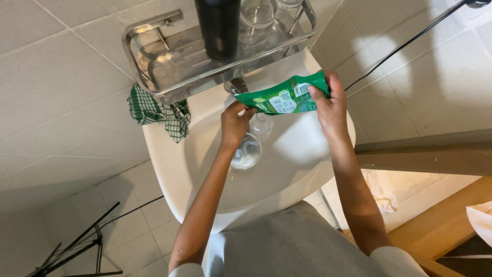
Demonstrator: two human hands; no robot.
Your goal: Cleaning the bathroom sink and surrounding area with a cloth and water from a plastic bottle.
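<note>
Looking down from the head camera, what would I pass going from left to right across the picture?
Black tripod legs on the floor → green checked cloth on the sink's edge → left hand → green pouch → right hand → black cable along the wall → wooden frame.

white sink (169,154) (checked cloth (159,113) on rim) holds glass bowl (246,154).
</note>
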